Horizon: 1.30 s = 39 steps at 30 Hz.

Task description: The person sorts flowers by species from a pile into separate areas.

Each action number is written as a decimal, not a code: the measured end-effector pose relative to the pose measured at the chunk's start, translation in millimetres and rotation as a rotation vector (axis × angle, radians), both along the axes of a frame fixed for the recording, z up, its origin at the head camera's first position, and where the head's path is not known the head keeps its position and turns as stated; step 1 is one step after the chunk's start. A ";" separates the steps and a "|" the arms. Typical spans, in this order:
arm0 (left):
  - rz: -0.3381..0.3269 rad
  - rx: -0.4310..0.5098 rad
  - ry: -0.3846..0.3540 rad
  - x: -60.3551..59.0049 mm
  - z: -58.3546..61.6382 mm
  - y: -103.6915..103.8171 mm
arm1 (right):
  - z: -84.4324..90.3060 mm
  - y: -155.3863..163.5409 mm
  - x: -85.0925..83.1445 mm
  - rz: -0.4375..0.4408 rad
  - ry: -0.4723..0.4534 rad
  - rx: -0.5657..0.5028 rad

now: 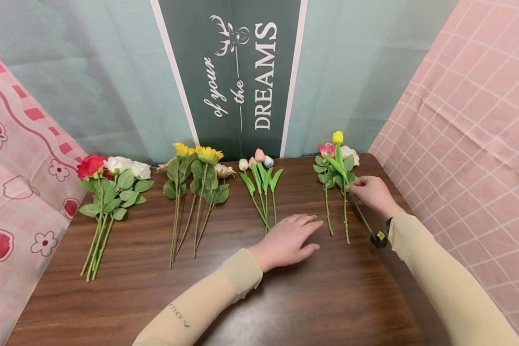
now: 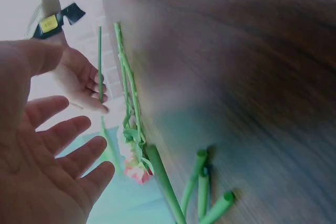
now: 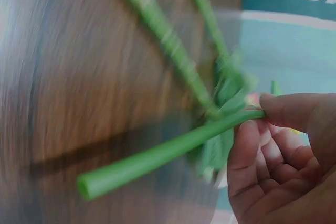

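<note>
My right hand pinches the green stem of a yellow tulip between thumb and fingertips. In the right wrist view the cut end of that stem juts out past the fingers. The tulip overlaps a pink rose and a white rose, whose stems lie on the table. My left hand holds nothing, its fingers spread and fairly straight. It is close to the stem ends of a tulip bunch with white, pink and blue heads. Those green stem ends show below the hand in the left wrist view.
At the far left lie red roses and white roses. Yellow sunflowers with paler blooms lie beside them on the brown wooden table. A printed cloth hangs behind; a pink checked cloth borders the right side.
</note>
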<state>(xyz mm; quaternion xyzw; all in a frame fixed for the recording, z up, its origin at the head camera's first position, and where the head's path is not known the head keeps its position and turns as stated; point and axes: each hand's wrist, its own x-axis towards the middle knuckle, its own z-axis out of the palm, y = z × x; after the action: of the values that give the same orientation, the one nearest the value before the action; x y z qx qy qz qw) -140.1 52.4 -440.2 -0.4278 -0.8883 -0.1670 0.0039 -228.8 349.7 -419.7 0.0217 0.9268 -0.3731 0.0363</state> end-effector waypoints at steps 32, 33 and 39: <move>0.361 0.804 -0.687 -12.3 -5.4 -53.3 | 8.0 -156.7 30.7 0.118 -0.079 -0.899; 0.362 0.791 -0.684 -12.5 -5.6 -54.9 | 7.0 -157.9 30.7 0.119 -0.080 -0.895; 0.381 0.683 -0.651 -14.6 -4.6 -71.5 | 1.3 -158.5 29.1 0.172 -0.073 -0.774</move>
<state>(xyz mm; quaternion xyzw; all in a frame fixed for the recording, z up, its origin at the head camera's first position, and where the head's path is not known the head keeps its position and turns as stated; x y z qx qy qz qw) -154.7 -19.1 -444.8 -0.1584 -0.8004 -0.5690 -0.1028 -199.7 191.2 -418.3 -0.0580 0.7141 -0.6896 0.1060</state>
